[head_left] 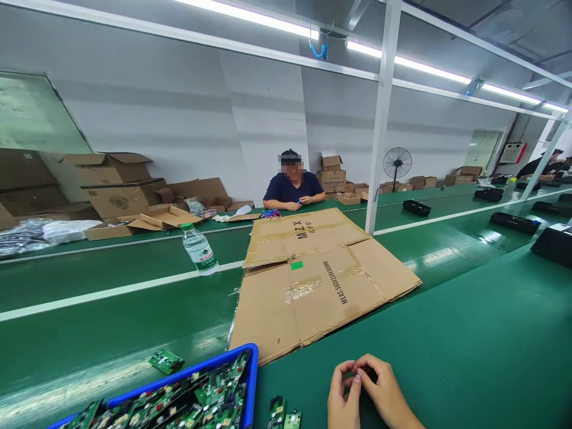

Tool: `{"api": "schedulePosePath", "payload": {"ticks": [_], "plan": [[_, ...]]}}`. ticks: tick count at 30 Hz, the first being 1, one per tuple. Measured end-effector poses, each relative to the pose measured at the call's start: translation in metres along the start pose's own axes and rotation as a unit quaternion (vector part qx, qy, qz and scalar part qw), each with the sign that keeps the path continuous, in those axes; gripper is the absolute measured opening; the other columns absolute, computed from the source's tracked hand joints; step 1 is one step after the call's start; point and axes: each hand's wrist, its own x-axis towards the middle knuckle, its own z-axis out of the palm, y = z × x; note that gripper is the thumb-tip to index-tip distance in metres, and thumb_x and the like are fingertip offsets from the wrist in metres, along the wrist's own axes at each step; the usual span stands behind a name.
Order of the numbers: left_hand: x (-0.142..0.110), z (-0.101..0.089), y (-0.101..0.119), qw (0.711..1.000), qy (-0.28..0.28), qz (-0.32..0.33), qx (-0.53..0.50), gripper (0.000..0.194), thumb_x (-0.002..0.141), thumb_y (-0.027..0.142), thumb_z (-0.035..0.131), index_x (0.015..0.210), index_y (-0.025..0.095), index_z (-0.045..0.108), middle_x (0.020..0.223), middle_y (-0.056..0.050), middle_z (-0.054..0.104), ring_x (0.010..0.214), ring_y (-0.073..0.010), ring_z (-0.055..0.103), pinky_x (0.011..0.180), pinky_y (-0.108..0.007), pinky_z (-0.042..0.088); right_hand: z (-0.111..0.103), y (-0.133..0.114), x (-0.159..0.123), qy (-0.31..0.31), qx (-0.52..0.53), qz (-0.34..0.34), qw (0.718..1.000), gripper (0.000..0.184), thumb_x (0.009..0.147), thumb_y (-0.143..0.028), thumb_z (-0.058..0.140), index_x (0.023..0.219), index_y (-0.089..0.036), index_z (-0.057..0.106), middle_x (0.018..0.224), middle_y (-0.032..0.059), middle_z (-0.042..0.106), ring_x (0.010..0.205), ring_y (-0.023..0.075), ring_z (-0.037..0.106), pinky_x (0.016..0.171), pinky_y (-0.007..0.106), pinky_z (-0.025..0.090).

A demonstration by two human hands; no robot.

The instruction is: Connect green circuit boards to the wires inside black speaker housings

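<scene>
Low in the view, my left hand (pixel 344 398) and my right hand (pixel 385 388) meet above the green work surface (pixel 451 345). Fingers and thumbs of both are curled and pinched together at the tips. Whatever may be between them is too small or hidden to name. Left of my hands lie two small green circuit boards, one a dark-topped board (pixel 277 411), the other a lighter board (pixel 293 419). Farther left, a blue bin (pixel 252 381) holds many circuit boards (pixel 210 393). A single circuit board (pixel 166 361) rests on the green belt behind the bin.
A flattened cardboard sheet (pixel 313 298) spans the middle of the bench, near a white post (pixel 379 131). A water bottle (pixel 199 251) stands left of it. Across sits a person (pixel 292 187). Black devices (pixel 513 223) lie along the belt at right.
</scene>
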Motion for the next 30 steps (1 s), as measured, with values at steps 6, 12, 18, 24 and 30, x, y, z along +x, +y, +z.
{"api": "schedulePosePath", "payload": {"ticks": [6, 12, 18, 24, 30], "plan": [[0.003, -0.003, -0.004, 0.999, 0.033, -0.004, -0.03, 0.042, 0.058, 0.037, 0.07, 0.09, 0.016, 0.054, 0.075, -0.003, 0.058, 0.058, -0.0146, 0.057, 0.047, -0.022, 0.043, 0.003, 0.001, 0.001, -0.017, -0.058, 0.017, 0.998, 0.025, 0.081, -0.037, 0.046, 0.076, -0.017, 0.061, 0.078, 0.0053, 0.064, 0.077, 0.0203, 0.057, 0.07, 0.026, 0.04], [0.006, -0.007, -0.009, 0.997, 0.039, 0.001, -0.061, 0.048, 0.056, 0.036, 0.073, 0.093, 0.017, 0.05, 0.068, 0.002, 0.053, 0.049, -0.0094, 0.051, 0.04, -0.017, 0.037, 0.002, 0.012, 0.004, -0.057, -0.123, 0.001, 0.991, 0.026, 0.081, -0.037, 0.044, 0.076, -0.018, 0.061, 0.077, 0.0051, 0.064, 0.075, 0.0206, 0.056, 0.071, 0.028, 0.038], [0.005, -0.011, -0.002, 0.996, 0.027, -0.035, -0.081, 0.048, 0.056, 0.038, 0.075, 0.091, 0.017, 0.05, 0.066, 0.002, 0.052, 0.051, -0.009, 0.05, 0.042, -0.016, 0.039, 0.002, 0.006, 0.002, -0.071, -0.144, -0.012, 0.987, 0.022, 0.081, -0.031, 0.047, 0.071, -0.018, 0.061, 0.073, 0.0037, 0.063, 0.074, 0.019, 0.055, 0.074, 0.029, 0.037], [0.002, -0.01, 0.004, 0.996, 0.02, -0.053, -0.07, 0.041, 0.057, 0.04, 0.074, 0.083, 0.015, 0.055, 0.066, 0.001, 0.052, 0.052, -0.0083, 0.049, 0.044, -0.017, 0.039, 0.002, 0.004, 0.001, -0.061, -0.134, -0.005, 0.989, 0.018, 0.079, -0.028, 0.049, 0.071, -0.018, 0.062, 0.073, 0.0036, 0.062, 0.073, 0.019, 0.055, 0.075, 0.03, 0.037], [0.001, -0.011, 0.008, 0.996, 0.013, -0.056, -0.062, 0.04, 0.058, 0.04, 0.074, 0.083, 0.015, 0.057, 0.068, 0.0, 0.053, 0.056, -0.0099, 0.052, 0.046, -0.017, 0.04, 0.0, -0.001, 0.002, -0.066, -0.118, 0.003, 0.991, 0.019, 0.08, -0.03, 0.051, 0.071, -0.018, 0.062, 0.072, 0.0033, 0.062, 0.072, 0.0184, 0.055, 0.072, 0.028, 0.037]]}}
